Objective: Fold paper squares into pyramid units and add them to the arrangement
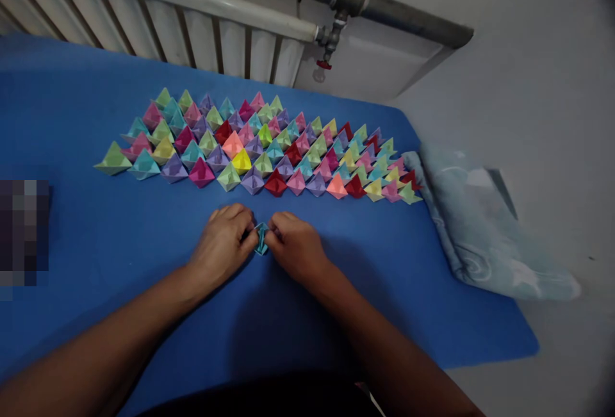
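A small teal folded-paper boat (261, 239) is pinched between my two hands, low over the blue surface. My left hand (225, 236) grips its left side with thumb and fingers closed together. On the other side my right hand (296, 245) has its fingers curled and closed on the boat's right edge. The fingertips hide both ends of the paper. Just beyond my hands stand several rows of folded paper boats (252, 180) in green, pink, purple, teal, red and yellow, packed closely side by side.
The blue surface (144, 231) reaches back to a white radiator (192, 32). A grey pipe with a red-handled valve (323, 65) runs along the wall. A folded pale-blue patterned cloth (480, 231) lies at the right edge. A blurred-out dark patch (24, 231) is at far left.
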Demonstrator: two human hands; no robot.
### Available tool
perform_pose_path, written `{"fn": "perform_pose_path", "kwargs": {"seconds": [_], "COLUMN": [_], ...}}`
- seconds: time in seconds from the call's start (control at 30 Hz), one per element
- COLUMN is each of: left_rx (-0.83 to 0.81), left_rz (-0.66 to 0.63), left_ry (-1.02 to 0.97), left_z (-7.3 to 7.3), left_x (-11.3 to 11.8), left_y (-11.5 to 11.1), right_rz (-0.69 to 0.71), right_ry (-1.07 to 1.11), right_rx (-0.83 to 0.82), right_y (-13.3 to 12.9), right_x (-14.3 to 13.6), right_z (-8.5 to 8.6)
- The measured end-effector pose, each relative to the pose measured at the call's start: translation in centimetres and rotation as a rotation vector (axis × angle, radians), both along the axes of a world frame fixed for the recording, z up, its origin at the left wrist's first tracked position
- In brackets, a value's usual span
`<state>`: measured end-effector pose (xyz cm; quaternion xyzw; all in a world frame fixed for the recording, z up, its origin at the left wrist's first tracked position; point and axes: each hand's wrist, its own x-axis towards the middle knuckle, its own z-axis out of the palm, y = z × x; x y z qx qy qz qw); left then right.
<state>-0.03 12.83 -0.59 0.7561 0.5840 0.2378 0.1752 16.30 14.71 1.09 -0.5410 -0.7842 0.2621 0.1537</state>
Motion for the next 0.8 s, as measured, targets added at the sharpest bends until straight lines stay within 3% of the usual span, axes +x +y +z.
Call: {"fn": "perform_pose_path", "kwargs": {"seconds": [0.1,0.27,0.4,0.8], "left_rx": [-0.005,-0.001,0.000,-0.121], "left_rz": [-0.016,-0.039,-0.010,0.077], "left_ry": [-0.036,-0.235,-0.285,-0.126], "left_z": [-0.1,0.4,0.8,0.8], "left_x": [-0.1,-0.9,-1.4,-0.5], "left_y": [0.0,-0.2,-0.2,0.1], "right_rz": [-0.001,-0.016,-0.044,-0.071], "right_ry": [0.023,0.312,0.430,0.267], "right_rx": [-0.009,-0.135,-0.223,-0.158], "right_y": [0.0,0.3,0.4,0.5], "right_x": [0.1,1.4,2.1,1.1], "right_z": [0.0,-0.2,-0.3,-0.4]}}
